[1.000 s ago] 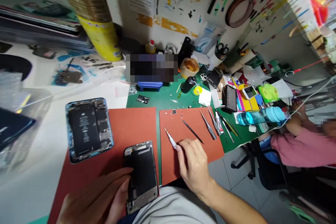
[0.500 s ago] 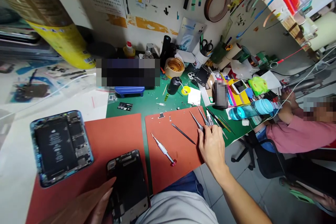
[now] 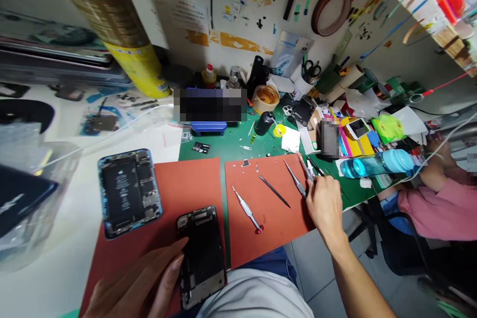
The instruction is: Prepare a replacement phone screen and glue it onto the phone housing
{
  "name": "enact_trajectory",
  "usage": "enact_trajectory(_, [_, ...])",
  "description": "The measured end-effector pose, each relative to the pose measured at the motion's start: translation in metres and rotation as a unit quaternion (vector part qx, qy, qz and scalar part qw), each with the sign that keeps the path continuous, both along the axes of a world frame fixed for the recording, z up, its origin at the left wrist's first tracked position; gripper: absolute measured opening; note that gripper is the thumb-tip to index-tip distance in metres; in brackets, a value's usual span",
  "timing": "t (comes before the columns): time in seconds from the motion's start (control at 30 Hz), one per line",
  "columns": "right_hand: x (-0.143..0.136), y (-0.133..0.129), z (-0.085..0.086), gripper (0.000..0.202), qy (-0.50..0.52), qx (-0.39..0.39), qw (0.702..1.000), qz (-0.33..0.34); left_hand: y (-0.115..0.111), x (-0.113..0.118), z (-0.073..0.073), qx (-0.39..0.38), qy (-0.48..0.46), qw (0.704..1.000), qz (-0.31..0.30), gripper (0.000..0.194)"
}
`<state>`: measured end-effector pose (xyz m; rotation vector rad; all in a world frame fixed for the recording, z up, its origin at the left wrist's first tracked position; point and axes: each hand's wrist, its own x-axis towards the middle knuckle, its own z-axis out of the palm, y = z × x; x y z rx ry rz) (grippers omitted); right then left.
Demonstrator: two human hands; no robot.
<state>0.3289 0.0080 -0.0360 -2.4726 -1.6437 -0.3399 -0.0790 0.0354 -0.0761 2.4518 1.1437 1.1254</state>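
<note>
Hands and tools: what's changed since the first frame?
Right hand let go of the screwdriver, now lying on the right mat, and moved right to the grey tweezers; grip unclear. Unchanged: left hand at the screen assembly, black stick on the mat.

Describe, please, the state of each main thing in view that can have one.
Phone body: open, insides exposed
Phone screen: separate from the body, inner side up
Left hand: at the screen's left edge
Screwdriver: lying on the mat, not held
Black stick: lying flat, not held
Right hand: fingers down at the tools, grip unclear
Water bottle: lid on
Scissors: in a cup, handles up
</note>
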Motion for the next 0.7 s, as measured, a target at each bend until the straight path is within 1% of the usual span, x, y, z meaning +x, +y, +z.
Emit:
enact_trajectory(0.07, [0.001, -0.006, 0.014, 0.037, 0.038, 0.029, 0.999, 0.007, -0.001, 0.005, 0.005, 0.009, 0.009, 1.0, -0.011, 0.027])
enact_trajectory(0.1, [0.001, -0.009, 0.023, 0.036, 0.08, 0.054, 0.995, 0.011, -0.001, 0.008, 0.008, 0.006, 0.005, 1.0, -0.011, 0.026])
enact_trajectory(0.13, [-0.001, -0.012, 0.032, 0.033, 0.161, 0.092, 0.982, 0.017, 0.0, 0.011, 0.011, 0.002, -0.007, 1.0, -0.006, 0.026])
enact_trajectory(0.17, [-0.003, -0.015, 0.041, 0.032, 0.249, 0.13, 0.959, 0.025, 0.0, 0.014, 0.013, -0.003, -0.017, 1.0, -0.005, 0.025])
enact_trajectory(0.2, [-0.006, -0.016, 0.049, 0.031, 0.328, 0.168, 0.929, 0.031, 0.001, 0.016, 0.016, -0.003, -0.022, 1.0, -0.004, 0.025])
enact_trajectory(0.27, [-0.015, -0.012, 0.06, 0.027, 0.441, 0.224, 0.867, 0.055, 0.002, 0.019, 0.021, 0.0, -0.025, 1.0, -0.006, 0.023])
enact_trajectory(0.33, [-0.028, -0.001, 0.062, 0.023, 0.507, 0.252, 0.819, 0.092, 0.002, 0.02, 0.024, 0.001, -0.028, 1.0, -0.003, 0.023])
enact_trajectory(0.4, [-0.043, 0.016, 0.059, 0.023, 0.569, 0.256, 0.773, 0.117, 0.002, 0.021, 0.025, 0.002, -0.036, 0.999, 0.002, 0.025])
enact_trajectory(0.47, [-0.059, 0.034, 0.051, 0.024, 0.629, 0.237, 0.732, 0.116, 0.001, 0.021, 0.026, -0.001, -0.041, 0.999, 0.005, 0.029])
enact_trajectory(0.5, [-0.067, 0.042, 0.048, 0.023, 0.652, 0.224, 0.716, 0.113, 0.001, 0.021, 0.026, -0.001, -0.042, 0.999, 0.003, 0.031])
enact_trajectory(0.53, [-0.076, 0.05, 0.044, 0.022, 0.667, 0.21, 0.706, 0.113, 0.0, 0.021, 0.026, 0.0, -0.039, 0.999, 0.0, 0.031])
enact_trajectory(0.6, [-0.093, 0.062, 0.038, 0.027, 0.671, 0.198, 0.704, 0.122, 0.0, 0.022, 0.028, 0.017, -0.021, 1.0, -0.005, 0.029])
enact_trajectory(0.7, [-0.119, 0.077, 0.031, 0.046, 0.633, 0.209, 0.728, 0.159, 0.001, 0.023, 0.031, 0.031, 0.001, 1.0, 0.002, 0.023])
